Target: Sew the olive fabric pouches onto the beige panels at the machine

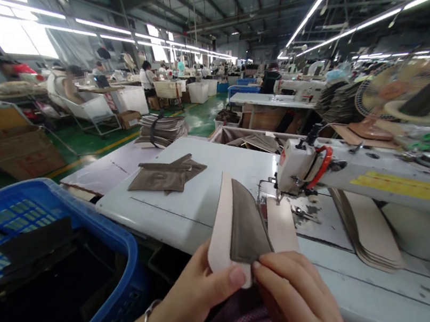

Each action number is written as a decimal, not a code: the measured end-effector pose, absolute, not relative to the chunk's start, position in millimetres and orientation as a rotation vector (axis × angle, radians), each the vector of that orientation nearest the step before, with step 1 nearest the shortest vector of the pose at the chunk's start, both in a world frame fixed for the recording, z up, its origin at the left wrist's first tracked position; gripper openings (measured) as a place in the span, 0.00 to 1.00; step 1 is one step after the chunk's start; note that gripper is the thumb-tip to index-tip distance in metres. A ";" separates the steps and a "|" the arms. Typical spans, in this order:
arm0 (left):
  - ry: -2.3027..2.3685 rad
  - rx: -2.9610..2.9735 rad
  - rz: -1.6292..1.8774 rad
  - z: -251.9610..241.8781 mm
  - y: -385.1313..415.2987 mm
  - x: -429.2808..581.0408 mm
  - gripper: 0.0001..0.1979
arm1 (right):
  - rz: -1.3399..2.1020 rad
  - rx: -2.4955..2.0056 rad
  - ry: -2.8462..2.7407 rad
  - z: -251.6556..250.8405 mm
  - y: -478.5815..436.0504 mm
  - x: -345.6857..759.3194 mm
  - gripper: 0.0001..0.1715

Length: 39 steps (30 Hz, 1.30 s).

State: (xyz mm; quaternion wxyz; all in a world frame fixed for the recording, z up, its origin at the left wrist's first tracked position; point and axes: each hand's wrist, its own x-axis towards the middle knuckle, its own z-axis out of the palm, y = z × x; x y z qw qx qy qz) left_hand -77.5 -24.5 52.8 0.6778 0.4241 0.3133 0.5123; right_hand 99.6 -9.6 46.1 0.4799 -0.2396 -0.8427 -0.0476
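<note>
Both my hands hold up a shoe-upper piece (245, 226): a grey-brown suede panel laid on a pale pink lining. My left hand (196, 293), with a silver bangle on its wrist, pinches the lower left edge with the thumb on top. My right hand (295, 294) pinches the lower right edge. The piece stands upright just in front of the sewing machine head (300, 164), near its needle area (275, 198). Several pale cut pieces (366, 230) lie stacked on the machine bed to the right.
A blue plastic crate (89, 239) with dark material sits at my left. More grey-brown pieces (164, 176) lie on the white table (204, 195), a bundled stack (159, 129) behind them. Other workers sit at distant stations. A fan (390, 91) stands at right.
</note>
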 end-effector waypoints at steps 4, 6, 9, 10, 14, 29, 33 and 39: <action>1.140 1.145 1.252 55.1 -24.7 -79.2 0.12 | 0.072 -0.555 -2.168 49.8 -13.5 88.7 0.15; 1.343 1.280 1.245 60.4 -18.1 -84.7 0.07 | 0.190 -0.533 -2.122 48.8 -13.0 83.0 0.15; 1.528 1.356 1.294 69.9 -6.7 -97.6 0.10 | 0.170 -0.576 -1.979 50.0 -12.2 85.0 0.15; 1.534 1.337 1.331 73.0 -3.7 -102.5 0.12 | 0.103 -0.639 -1.937 51.7 -11.4 88.8 0.16; 1.336 1.353 1.299 86.1 2.1 -118.2 0.15 | -0.093 -0.977 -1.819 60.1 -0.1 108.5 0.24; 0.884 1.123 1.059 89.2 -7.1 -115.4 0.14 | 0.074 -1.072 -2.079 45.6 32.1 125.8 0.28; 0.811 1.117 1.046 90.5 -7.8 -112.5 0.13 | 0.098 -1.095 -2.102 45.3 29.3 126.6 0.31; 0.905 1.146 0.987 86.4 -11.3 -108.7 0.10 | 0.097 -1.079 -2.143 55.5 24.5 115.9 0.31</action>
